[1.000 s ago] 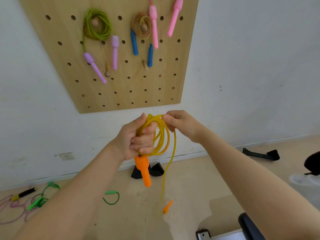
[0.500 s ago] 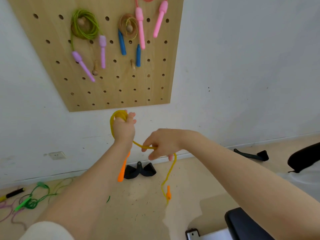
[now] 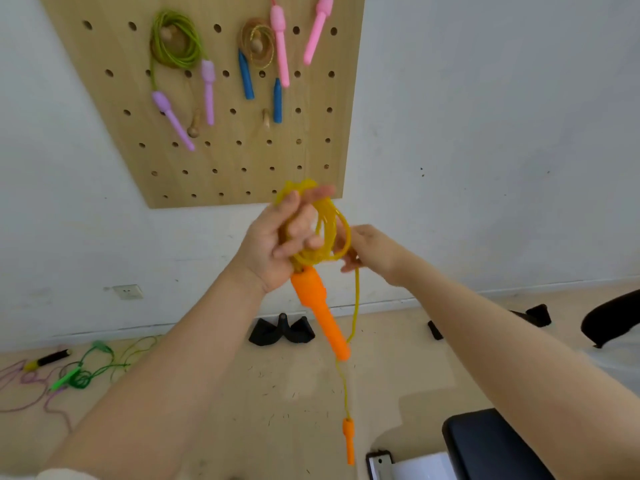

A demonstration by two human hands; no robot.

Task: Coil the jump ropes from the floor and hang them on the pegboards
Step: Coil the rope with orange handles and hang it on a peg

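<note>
Before the pegboard (image 3: 221,174), left hand (image 3: 273,244) grips yellow rope (image 3: 329,233) coils (orange handles dangling); right hand (image 3: 372,252) pinches the loop.

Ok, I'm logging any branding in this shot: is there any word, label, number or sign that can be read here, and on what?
None can be read.
Pegboard: holes and hung ropes only, no text.
Orange handle under the left hand: no print visible.
Wall socket: no legible marking.
Dark device at the bottom edge: too small and blurred to tell.
</note>
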